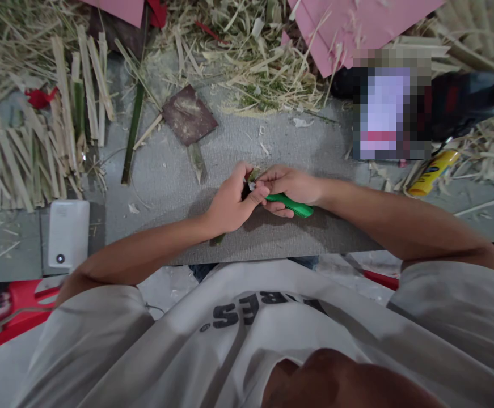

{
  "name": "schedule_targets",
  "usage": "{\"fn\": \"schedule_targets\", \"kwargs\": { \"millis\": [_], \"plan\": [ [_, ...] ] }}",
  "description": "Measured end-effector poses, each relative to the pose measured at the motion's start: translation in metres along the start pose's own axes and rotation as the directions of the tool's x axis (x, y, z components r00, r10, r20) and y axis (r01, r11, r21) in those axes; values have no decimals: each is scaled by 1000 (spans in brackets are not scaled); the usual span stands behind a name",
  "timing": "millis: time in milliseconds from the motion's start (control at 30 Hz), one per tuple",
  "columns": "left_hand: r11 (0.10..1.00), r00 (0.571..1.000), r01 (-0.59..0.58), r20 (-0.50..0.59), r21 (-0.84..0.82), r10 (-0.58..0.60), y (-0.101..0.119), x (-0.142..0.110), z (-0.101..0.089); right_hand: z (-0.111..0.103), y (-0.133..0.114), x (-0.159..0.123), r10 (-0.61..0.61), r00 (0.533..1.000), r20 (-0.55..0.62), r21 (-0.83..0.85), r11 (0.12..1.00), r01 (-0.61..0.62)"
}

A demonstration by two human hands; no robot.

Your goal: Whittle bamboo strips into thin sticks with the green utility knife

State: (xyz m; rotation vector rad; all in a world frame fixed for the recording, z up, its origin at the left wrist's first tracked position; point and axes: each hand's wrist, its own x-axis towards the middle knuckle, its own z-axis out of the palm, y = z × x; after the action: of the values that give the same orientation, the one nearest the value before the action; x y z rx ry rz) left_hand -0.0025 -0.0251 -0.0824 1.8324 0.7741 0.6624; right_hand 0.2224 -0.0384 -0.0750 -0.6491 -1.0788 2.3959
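On the grey table, at near centre, the left hand seems closed around a green strip, mostly hidden. The right hand grips a green-handled tool, probably a knife, angled toward the left thumb. A sudden give in the strip could drive a blade into that thumb.

White or pale grey T-shirt, loose and creased, with short, wide left sleeve and right sleeve. Round-looking neckline, partly hidden. Dark block lettering across the chest, upside down in view; "RES" legible, rest lost in folds. Tiny round mark next to the S. Blue, denim-like cloth shows past the shirt hem, mostly covered.
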Motion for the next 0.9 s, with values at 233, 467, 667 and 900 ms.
{"fn": "schedule_targets", "kwargs": {
  "millis": [233,467,667,900],
  "plan": [
    [998,1000,20,-11,-67,-21,1,1,1,9,5,2,-59,994,-90,47,997,64],
    [998,998,29,-56,-58,-32,-4,6,2,26,11,5,-222,940,-259,-43,975,218],
    [999,997,38,-64,-6,-38,-3,5,-2,33,20,6,-312,863,-396,-118,950,290],
    [995,999,36,15,-95,-35,-2,3,-3,20,9,1,-238,944,-230,-21,971,240]
  ]
}}
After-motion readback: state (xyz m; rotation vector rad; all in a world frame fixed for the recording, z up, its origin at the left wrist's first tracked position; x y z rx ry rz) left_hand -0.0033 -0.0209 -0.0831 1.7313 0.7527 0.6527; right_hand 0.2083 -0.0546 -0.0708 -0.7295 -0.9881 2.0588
